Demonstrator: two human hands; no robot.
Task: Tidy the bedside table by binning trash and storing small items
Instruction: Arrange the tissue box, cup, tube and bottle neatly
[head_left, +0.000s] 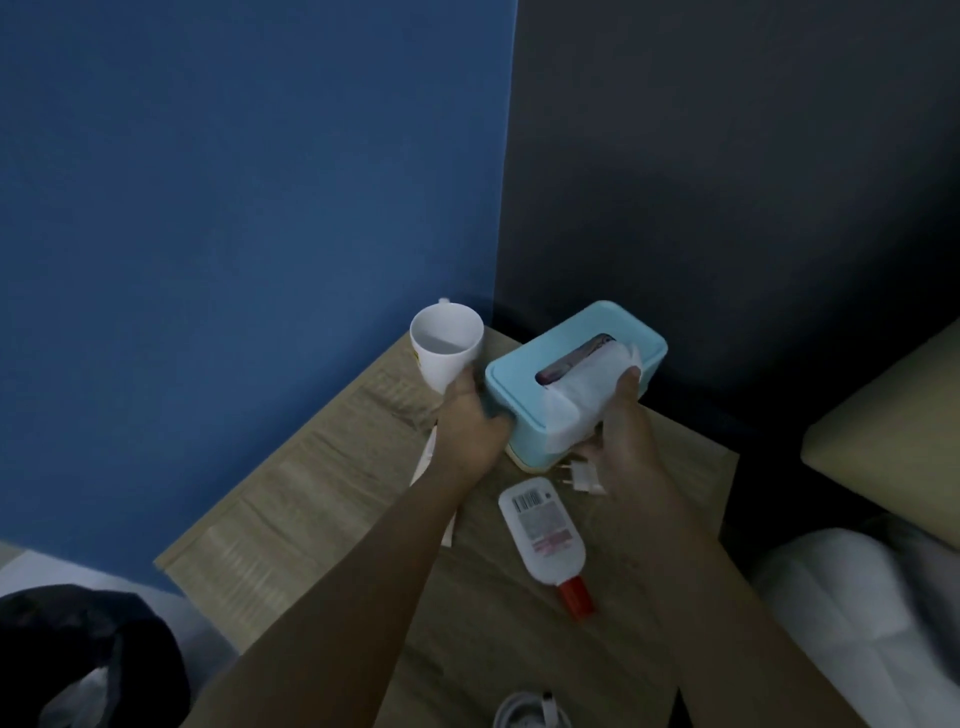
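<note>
Both hands clamp the blue tissue box: left hand curled on its end, right hand fingers pinning the loose tissue (likely to shift it across the desk).

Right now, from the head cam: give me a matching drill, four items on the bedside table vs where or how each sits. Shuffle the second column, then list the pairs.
Items:
1. white mug
2. blue tissue box
3. white bottle with red cap
4. white plug

States:
A. lying flat on its side, label up, cap toward the camera
B. gripped by the left hand and right hand
C. standing upright at the table's far corner by the blue wall
D. lying just in front of the box, by the right hand

Pairs: 1-C, 2-B, 3-A, 4-D
</note>
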